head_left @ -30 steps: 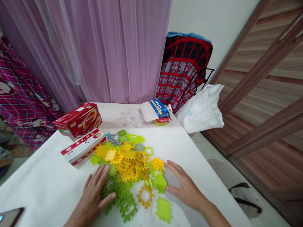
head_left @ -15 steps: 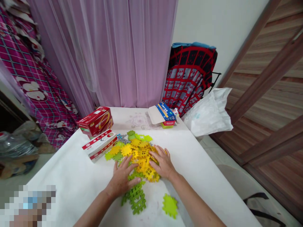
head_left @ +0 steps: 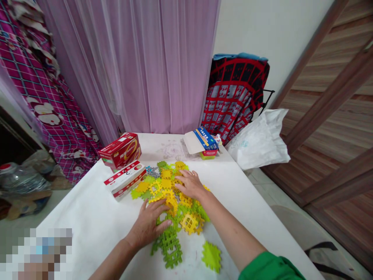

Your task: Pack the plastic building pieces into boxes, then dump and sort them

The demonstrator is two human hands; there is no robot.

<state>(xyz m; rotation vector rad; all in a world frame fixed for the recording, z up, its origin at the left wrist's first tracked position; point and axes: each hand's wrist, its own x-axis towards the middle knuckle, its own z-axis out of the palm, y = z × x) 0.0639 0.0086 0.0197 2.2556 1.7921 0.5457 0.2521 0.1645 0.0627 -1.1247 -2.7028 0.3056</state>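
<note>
A heap of yellow and green plastic interlocking tiles [head_left: 170,194] lies on the white table [head_left: 87,221]. My left hand [head_left: 150,223] rests flat on the near left part of the heap, fingers spread, holding nothing. My right hand [head_left: 189,184] lies palm down on the far middle of the heap, fingers stretched over yellow tiles. A dark green grid tile [head_left: 170,249] and a lone light green tile [head_left: 211,256] lie nearest to me.
Two red boxes [head_left: 121,148] and a white-and-red box [head_left: 126,179] sit at the left of the heap. A blue box with an open flap [head_left: 201,140] stands at the far edge. A white plastic bag [head_left: 259,140] hangs off the right corner.
My right hand has slid further away over the heap, spreading the yellow tiles apart. My left hand has stayed on the near side.
</note>
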